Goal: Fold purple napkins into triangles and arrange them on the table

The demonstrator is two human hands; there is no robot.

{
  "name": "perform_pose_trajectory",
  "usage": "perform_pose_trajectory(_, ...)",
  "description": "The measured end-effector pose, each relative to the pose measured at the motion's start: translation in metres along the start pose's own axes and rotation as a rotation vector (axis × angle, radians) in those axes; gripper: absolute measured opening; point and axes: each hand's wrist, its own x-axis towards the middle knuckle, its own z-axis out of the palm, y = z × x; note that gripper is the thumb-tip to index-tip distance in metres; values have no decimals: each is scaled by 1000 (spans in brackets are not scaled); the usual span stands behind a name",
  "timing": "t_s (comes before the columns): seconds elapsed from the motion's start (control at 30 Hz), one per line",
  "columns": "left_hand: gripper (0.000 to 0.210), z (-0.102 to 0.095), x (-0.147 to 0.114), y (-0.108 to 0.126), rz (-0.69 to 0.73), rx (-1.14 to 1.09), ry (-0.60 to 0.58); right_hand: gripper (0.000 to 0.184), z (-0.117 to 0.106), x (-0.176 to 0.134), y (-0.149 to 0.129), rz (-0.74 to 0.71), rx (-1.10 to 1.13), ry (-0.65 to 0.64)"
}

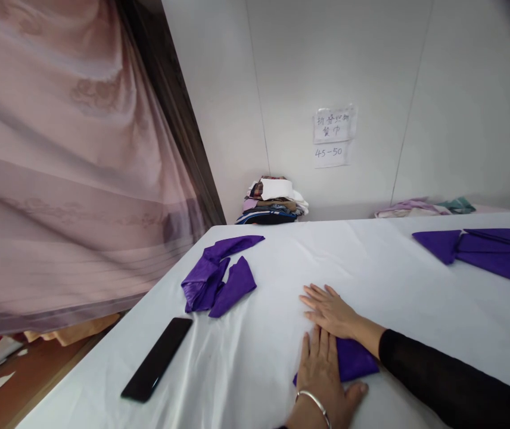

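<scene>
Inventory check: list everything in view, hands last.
Table: one, white, foreground
Nearest cloth: one, purple, under the hands
Crumpled cloth: one heap, purple, table's left
Far cloth: count unclear, purple, table's right
Phone: one, black, table's near left
Fabric stack: one, multicoloured, beyond table
Loose fabrics: several, lilac and green, back right
Paper signs: two, white, back wall
Curtain: one, pink, left
Dark drape: one, brown, beside curtain
Floor items: several, mixed colours, lower left
Left hand: one, silver bracelet, on nearest cloth
Right hand: one, black sleeve, at nearest cloth's far edge
</scene>
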Motion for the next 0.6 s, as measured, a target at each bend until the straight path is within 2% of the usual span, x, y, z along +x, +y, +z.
perform_pose_trajectory(0.3, 83, 3, 6, -10, 37, -35, -40, 64, -7, 23, 37, 40, -57, 35)
perform_pose_trajectory(0.6, 80, 1, 5, -9, 21, -50, -33, 65, -16, 41, 60, 89, -62, 90)
